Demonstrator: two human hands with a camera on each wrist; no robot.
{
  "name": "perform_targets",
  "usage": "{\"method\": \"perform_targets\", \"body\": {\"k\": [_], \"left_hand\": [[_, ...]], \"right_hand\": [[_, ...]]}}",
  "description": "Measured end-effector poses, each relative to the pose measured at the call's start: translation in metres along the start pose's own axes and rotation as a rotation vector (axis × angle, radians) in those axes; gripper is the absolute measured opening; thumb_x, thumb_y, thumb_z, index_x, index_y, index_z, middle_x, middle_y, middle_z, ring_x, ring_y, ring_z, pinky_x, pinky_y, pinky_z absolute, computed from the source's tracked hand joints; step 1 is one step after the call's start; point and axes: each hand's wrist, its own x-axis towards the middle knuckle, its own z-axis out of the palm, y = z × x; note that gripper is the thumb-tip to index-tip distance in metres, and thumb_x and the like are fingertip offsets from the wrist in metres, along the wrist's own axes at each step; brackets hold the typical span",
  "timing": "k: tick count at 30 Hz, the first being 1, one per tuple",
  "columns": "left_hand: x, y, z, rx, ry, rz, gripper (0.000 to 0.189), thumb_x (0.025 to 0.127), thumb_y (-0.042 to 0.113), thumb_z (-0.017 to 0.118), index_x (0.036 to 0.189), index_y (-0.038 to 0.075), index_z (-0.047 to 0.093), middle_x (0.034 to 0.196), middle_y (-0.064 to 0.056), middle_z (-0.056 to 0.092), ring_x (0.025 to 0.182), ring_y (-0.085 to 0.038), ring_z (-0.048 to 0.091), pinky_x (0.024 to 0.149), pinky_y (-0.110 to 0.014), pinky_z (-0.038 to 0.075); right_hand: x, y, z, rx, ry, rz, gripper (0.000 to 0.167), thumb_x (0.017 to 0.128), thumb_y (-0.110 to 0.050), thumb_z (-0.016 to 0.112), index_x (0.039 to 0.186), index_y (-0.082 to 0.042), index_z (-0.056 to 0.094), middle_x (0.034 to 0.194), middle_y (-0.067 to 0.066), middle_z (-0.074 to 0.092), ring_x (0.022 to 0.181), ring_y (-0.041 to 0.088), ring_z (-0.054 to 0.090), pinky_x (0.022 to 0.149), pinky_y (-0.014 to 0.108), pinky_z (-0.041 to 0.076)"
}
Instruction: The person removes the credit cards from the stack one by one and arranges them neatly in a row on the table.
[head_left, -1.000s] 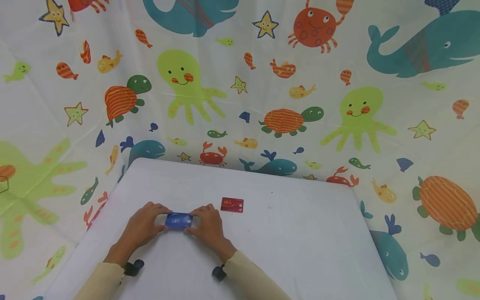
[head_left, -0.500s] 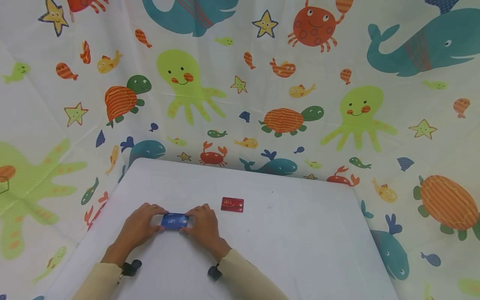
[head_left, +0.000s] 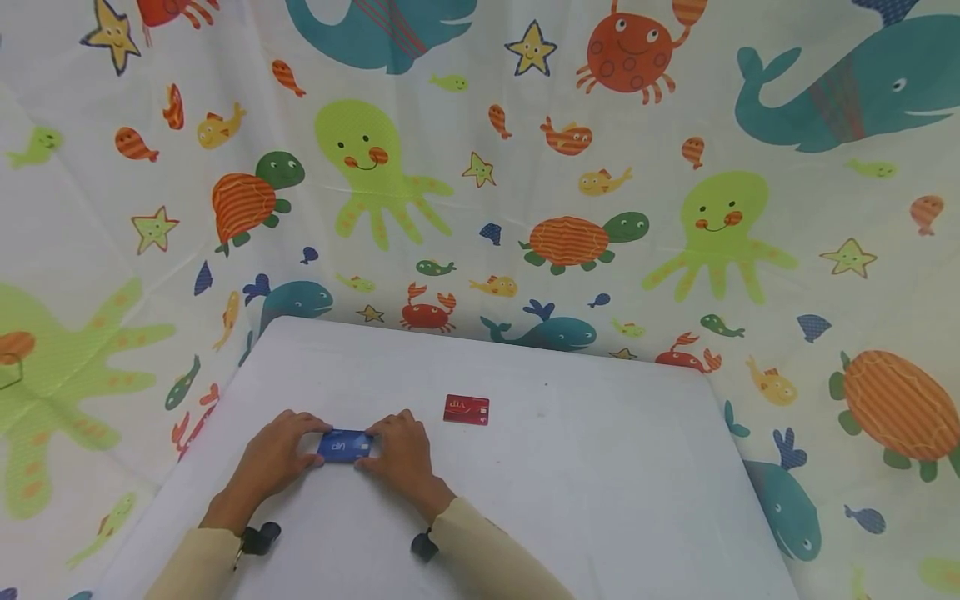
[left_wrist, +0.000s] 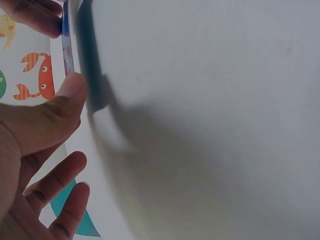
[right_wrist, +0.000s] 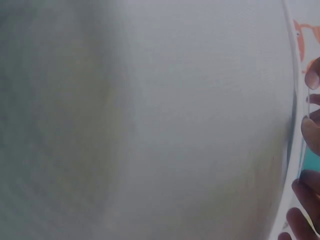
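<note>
A blue card (head_left: 344,447) lettered "VIP" is held between my two hands, the lettering upside down in the head view. My left hand (head_left: 272,457) pinches its left end between thumb and fingers, and my right hand (head_left: 405,457) pinches the right end the same way. In the left wrist view the card (left_wrist: 65,30) appears edge-on, just above the white surface, with a dark shadow beside it. The left hand's (left_wrist: 37,127) thumb is at its near end there, while its lower fingers are spread. Some fingers (right_wrist: 311,132) show at the right edge of the right wrist view.
A red card (head_left: 467,410), also lettered "VIP", lies flat to the right of my right hand. Both cards are over a white-covered table (head_left: 600,483). A curtain (head_left: 480,100) printed with sea animals hangs behind and around it.
Both hands have shifted slightly to the left together, carrying the blue card with them. The red card lies where it was.
</note>
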Motion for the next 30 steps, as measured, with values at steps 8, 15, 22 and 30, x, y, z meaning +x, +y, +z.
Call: {"method": "perform_targets", "body": {"k": [8,15,22,30], "left_hand": [[-0.002,-0.007,0.002,0.007,-0.017,-0.015,0.050,0.077,0.013,0.095,0.124,0.011,0.078,0.121,-0.011,0.075,0.115,-0.035,0.065,0.102,-0.061,0.056],[-0.005,-0.009,0.002,0.003,-0.024,-0.022,0.050,0.077,0.013,0.095,0.124,0.011,0.077,0.121,-0.012,0.075,0.115,-0.036,0.066,0.101,-0.060,0.056],[-0.006,-0.009,0.001,0.003,-0.021,-0.029,0.050,0.077,0.013,0.095,0.124,0.012,0.078,0.121,-0.011,0.075,0.115,-0.035,0.066,0.102,-0.060,0.056],[-0.009,-0.011,-0.002,0.009,-0.019,-0.038,0.051,0.077,0.012,0.095,0.124,0.011,0.077,0.121,-0.012,0.075,0.114,-0.035,0.066,0.102,-0.060,0.056]], "right_hand": [[0.002,-0.004,0.004,-0.035,-0.011,-0.003,0.048,0.078,-0.054,0.092,0.118,-0.030,0.081,0.115,-0.015,0.078,0.103,0.005,0.058,0.087,0.019,0.047],[0.003,-0.008,0.010,-0.040,-0.014,0.007,0.048,0.078,-0.055,0.092,0.118,-0.031,0.082,0.114,-0.015,0.078,0.102,0.004,0.056,0.086,0.019,0.047],[0.002,-0.011,0.009,-0.026,-0.020,0.018,0.047,0.079,-0.053,0.092,0.118,-0.030,0.082,0.115,-0.014,0.078,0.102,0.005,0.056,0.087,0.019,0.046],[0.003,-0.015,0.012,-0.039,-0.008,0.006,0.048,0.078,-0.055,0.092,0.118,-0.030,0.082,0.114,-0.015,0.078,0.101,0.005,0.056,0.085,0.019,0.046]]}}
